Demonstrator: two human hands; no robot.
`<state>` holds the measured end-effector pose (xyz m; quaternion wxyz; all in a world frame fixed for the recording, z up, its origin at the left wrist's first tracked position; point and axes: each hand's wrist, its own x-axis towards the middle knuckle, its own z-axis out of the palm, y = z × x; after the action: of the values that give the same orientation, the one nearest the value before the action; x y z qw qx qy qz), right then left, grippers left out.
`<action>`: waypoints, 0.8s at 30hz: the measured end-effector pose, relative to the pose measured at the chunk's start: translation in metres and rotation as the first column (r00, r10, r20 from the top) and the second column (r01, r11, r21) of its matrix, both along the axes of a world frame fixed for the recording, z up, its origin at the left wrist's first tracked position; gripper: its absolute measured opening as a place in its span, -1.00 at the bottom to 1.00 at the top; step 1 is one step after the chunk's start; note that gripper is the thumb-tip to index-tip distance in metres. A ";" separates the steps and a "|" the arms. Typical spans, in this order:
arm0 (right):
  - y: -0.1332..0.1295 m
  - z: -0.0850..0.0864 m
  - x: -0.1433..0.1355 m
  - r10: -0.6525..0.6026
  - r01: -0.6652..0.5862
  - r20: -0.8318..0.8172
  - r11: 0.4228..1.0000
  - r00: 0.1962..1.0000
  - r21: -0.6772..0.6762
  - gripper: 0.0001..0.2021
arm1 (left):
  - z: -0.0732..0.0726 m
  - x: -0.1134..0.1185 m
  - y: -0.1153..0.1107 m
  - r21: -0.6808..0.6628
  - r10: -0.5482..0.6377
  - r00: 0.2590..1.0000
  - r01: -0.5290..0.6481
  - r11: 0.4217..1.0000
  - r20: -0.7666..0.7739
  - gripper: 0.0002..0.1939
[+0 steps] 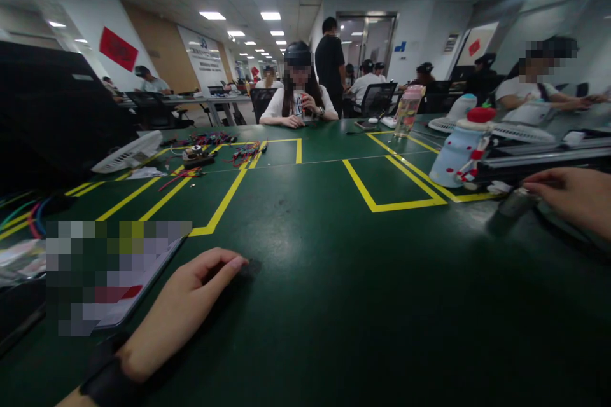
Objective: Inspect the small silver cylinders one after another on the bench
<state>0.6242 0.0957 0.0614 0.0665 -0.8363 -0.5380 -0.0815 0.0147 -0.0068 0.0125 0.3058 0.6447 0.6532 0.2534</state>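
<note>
On the near left of the green table (305, 254), my left hand (205, 280) rests with thumb and fingertips pressed together. Whatever it may pinch is too small to make out. Beside it lies a flat tablet-like device (157, 267), partly blurred out. At the right edge my right hand (568, 194) has its fingers closed on the top of a dark grey cylinder (513, 206), which looks tilted and slightly smeared. A light blue bottle with a red top (453, 149) stands just left of that hand.
Bundles of coloured wires (248, 151) and a white fan (128, 151) are at the left. A clear bottle (408, 113), another fan and metal rails (548, 156) are at the right. Across the table sits a person (298, 92) with hands on its edge.
</note>
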 end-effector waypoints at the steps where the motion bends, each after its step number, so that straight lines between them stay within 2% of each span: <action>1: 0.000 0.000 -0.001 -0.019 0.019 0.001 1.000 1.000 0.002 -0.63 | 0.001 0.000 0.000 0.000 -0.004 1.000 0.004 1.000 0.003 -0.65; 7: 0.002 -0.002 0.002 -0.081 0.078 -0.070 0.996 0.994 -0.049 -0.58 | 0.003 0.003 -0.001 0.009 -0.011 1.000 0.011 1.000 0.009 -0.63; 12: 0.000 -0.003 0.009 -0.138 0.140 -0.120 0.990 0.983 0.004 -0.55 | 0.003 0.001 -0.001 0.020 -0.017 1.000 0.017 1.000 0.001 -0.63; 17: -0.003 -0.005 0.011 -0.125 0.129 -0.069 0.990 0.990 0.056 -0.50 | 0.003 0.002 0.000 0.015 -0.012 1.000 0.012 1.000 -0.008 -0.64; 24: 0.009 -0.008 0.018 -0.086 0.085 -0.093 0.996 0.992 -0.019 -0.53 | 0.002 0.000 -0.001 0.017 -0.014 1.000 0.014 1.000 0.013 -0.65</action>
<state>0.6421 0.1043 0.0534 0.0817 -0.8620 -0.4986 -0.0408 0.0150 -0.0078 0.0147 0.3065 0.6501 0.6445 0.2609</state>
